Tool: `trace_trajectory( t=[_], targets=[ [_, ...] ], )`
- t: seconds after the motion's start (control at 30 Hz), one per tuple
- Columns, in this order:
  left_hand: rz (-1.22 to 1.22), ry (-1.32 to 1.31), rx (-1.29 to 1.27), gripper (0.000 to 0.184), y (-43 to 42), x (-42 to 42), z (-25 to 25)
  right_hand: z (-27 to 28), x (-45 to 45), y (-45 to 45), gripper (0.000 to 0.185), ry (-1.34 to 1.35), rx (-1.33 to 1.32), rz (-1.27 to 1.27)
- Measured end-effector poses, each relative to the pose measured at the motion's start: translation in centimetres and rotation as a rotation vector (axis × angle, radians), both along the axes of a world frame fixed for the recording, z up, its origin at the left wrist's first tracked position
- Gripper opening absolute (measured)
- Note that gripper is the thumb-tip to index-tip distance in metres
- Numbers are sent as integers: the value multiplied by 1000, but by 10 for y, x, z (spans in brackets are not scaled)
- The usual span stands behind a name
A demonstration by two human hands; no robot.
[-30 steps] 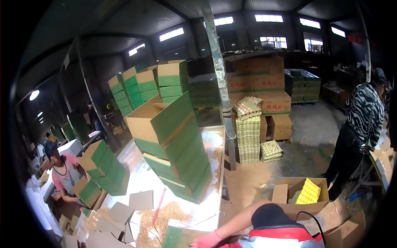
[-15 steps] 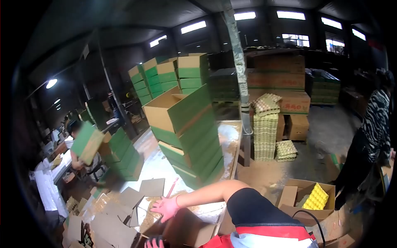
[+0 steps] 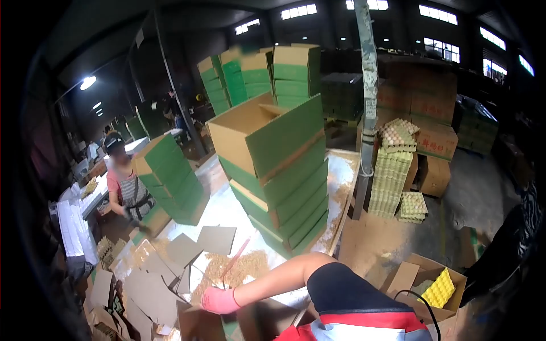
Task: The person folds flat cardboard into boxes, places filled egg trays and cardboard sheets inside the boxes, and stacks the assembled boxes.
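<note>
My right hand (image 3: 220, 300), in a pink glove, rests at the upper edge of an open green and brown carton (image 3: 264, 319) at the bottom of the view. Its fingers point down and cannot be made out, so its grip is unclear. My left hand is out of view. Beyond the hand, sawdust (image 3: 250, 266) and a red strip (image 3: 236, 254) lie on the white tabletop (image 3: 219, 196). A tall stack of green and brown cartons (image 3: 290, 187) stands on that table, the top one open.
Cardboard flaps (image 3: 151, 295) lie at lower left. A co-worker (image 3: 128, 187) stands beside stacked cartons (image 3: 170, 179). A post (image 3: 368, 96), egg trays (image 3: 392, 182) and a carton with a yellow tray (image 3: 441, 288) are to the right. Another person (image 3: 512, 238) is at far right.
The view has swung left. My right hand moved over the open carton, was spread half a second ago, and now points down. My left hand, briefly visible then, is gone. The co-worker's raised carton has been lowered.
</note>
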State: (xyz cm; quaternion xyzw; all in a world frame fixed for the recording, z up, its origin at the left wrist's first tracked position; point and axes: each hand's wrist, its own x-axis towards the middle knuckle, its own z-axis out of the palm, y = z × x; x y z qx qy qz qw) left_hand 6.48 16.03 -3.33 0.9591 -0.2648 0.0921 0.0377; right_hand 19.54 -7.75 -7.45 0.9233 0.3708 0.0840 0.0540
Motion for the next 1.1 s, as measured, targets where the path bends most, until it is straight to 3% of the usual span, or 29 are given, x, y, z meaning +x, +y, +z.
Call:
trace_trajectory(
  t=[0.03, 0.07, 0.1, 0.13, 0.17, 0.2, 0.23, 0.27, 0.33, 0.37, 0.43, 0.47, 0.53, 0.6, 0.7, 0.73, 0.87, 0.9, 0.93, 1.0, 1.07, 1.1],
  targets=[
    [19, -158, -7, 58, -33, 0, 15, -11, -5, 17, 23, 56, -221, 54],
    [0, -235, -177, 62, -45, 23, -14, -59, 1, 29, 16, -93, -171, 213],
    [15, -259, -237, 54, -63, 37, -31, -42, -15, 23, 18, 141, -43, 133],
    [41, 196, -107, 58, -69, 48, -20, -5, -31, 4, 20, 372, 70, 73],
    [-26, 265, -64, 58, -58, 65, -51, 12, -33, -6, 24, 479, 174, -36],
    [-137, -7, -89, 60, -32, 85, -123, 22, -35, -22, 25, 488, 363, -39],
    [-118, 69, -43, 61, -27, 80, -117, -9, -28, -39, 30, 149, 589, 216],
    [-79, 174, -33, 63, -15, 85, -145, 16, -42, -35, 34, 189, 615, -14],
    [-97, 240, -2, 63, -21, 87, -148, -5, -37, -11, 47, -75, 585, -162],
    [-148, 182, 21, 57, -16, 91, -153, -9, -33, 3, 50, -63, 619, -226],
    [-352, 65, 141, 45, 4, 106, -127, -4, -30, 27, 56, -19, 646, -333],
    [-398, 14, 94, 53, 7, 103, -62, -11, -24, 35, 59, -3, 652, -375],
    [-101, 59, 2, 55, 32, 98, 31, -36, -17, 43, 60, 20, 721, -512],
    [162, 194, -397, 59, 75, 114, -53, -44, -21, 49, 52, 83, 893, -544],
    [-232, 451, -157, 85, 24, 80, -79, -77, 1, 51, 47, -27, 1125, -579],
    [-133, 209, -26, 86, 2, 57, -95, -66, -2, 51, 40, -47, 1216, -578],
    [-120, 273, -378, 84, 48, 81, -86, -66, -45, 35, 43, -199, 1249, -689],
    [-87, 287, -431, 83, 69, 92, -81, -89, -62, 39, 42, -117, 1242, -765],
    [12, 446, -498, 77, 92, 97, -64, -133, -80, 42, 42, 195, 1356, -873],
    [99, 392, -712, 68, 137, 97, -122, -218, -95, 37, 50, 636, 1234, -879],
    [117, 261, -703, 62, 165, 79, -189, -134, -97, 91, 58, 540, 1416, -749],
    [199, 359, -921, 61, 154, 59, -212, -98, -81, 92, 61, 372, 1453, -591]
  ],
)
